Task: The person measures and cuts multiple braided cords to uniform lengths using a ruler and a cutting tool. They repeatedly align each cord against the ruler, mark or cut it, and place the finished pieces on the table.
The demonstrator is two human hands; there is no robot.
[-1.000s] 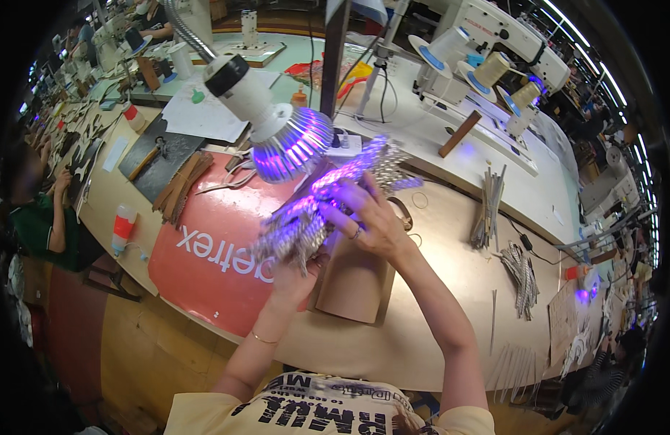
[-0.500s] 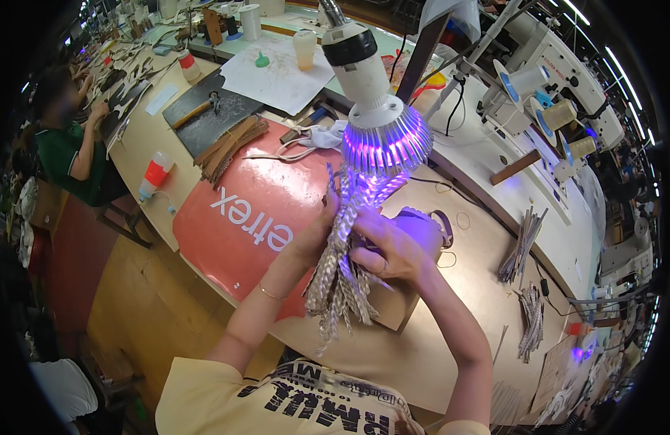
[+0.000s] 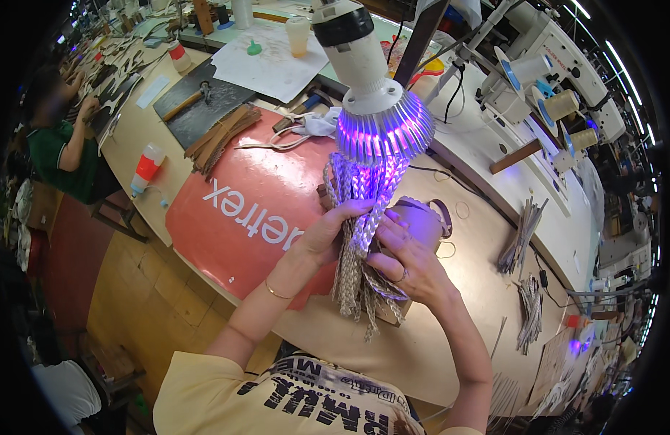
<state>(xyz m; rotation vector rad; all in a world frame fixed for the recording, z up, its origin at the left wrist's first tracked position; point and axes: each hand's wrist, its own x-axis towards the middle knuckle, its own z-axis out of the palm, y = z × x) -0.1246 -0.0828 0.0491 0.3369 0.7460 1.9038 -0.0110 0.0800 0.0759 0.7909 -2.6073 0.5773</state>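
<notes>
Under lamp (image 3: 385,130): braided strips (image 3: 363,233) between left hand (image 3: 329,233) and right hand (image 3: 409,262) (both gripping them).

Smooth gloss and braided sheen
Metallic sheen is shown by the long silver-grey braided strips (image 3: 364,233), smooth gloss by the flat red sheet (image 3: 256,190).

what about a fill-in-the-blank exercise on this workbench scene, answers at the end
The left hand and right hand hold the braided strips beneath a glowing ____.
The thin bracelet is worn on the ____ forearm.
The ring is on the ____ hand.
A wooden-handled ____ lies on the dark board.

Missing words: lamp; left; right; hammer
</notes>
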